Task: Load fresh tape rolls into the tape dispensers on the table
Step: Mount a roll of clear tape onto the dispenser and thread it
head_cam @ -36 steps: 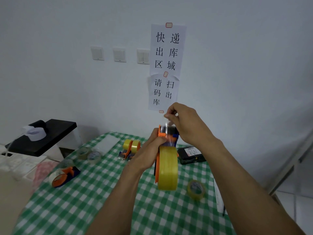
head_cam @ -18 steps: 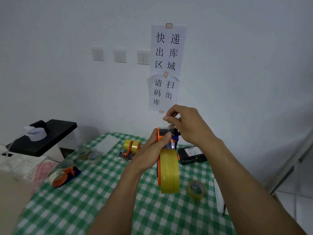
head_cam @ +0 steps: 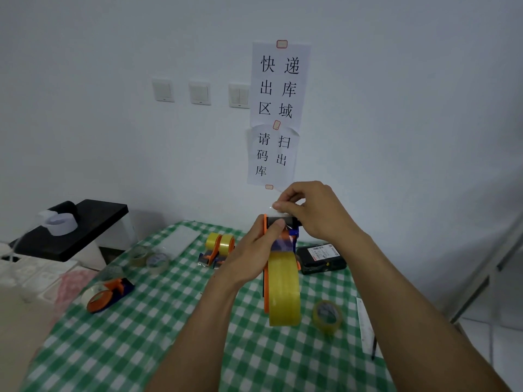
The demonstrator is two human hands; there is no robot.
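A: Where's the dispenser that's being loaded?
B: Held up in the middle of the frame, above the green checked tablecloth (head_cam: pixel 141 335). The orange tape dispenser (head_cam: pixel 266 278) stands upright, with a fat yellow tape roll (head_cam: pixel 284 290) seated in its lower part and a black roller at the top

A: And the hands?
B: The left hand (head_cam: pixel 249 256) is wrapped round the dispenser's side, with the thumb pressed on the tape just below the roller. The right hand (head_cam: pixel 314 213) sits above it, thumb and forefinger pinching the clear tape end (head_cam: pixel 278 212) right at the roller

A: So both are gripping something?
B: Yes, the left grips the dispenser and the right grips the loose end of tape

A: What else is on the table?
B: Just left of the left hand, a pair of dispensers (head_cam: pixel 219 246) with yellow rolls stand side by side. At the left of the frame another orange dispenser (head_cam: pixel 109 292) lies with a paler roll. Two loose rolls (head_cam: pixel 154 260) lie between those, and a single roll (head_cam: pixel 327 316) lies at lower right, near the held one. A black device (head_cam: pixel 321 257) with a label lies right of centre

A: The wall?
B: Paper signs (head_cam: pixel 278 83) at top centre, with three switches (head_cam: pixel 199 93) to their left
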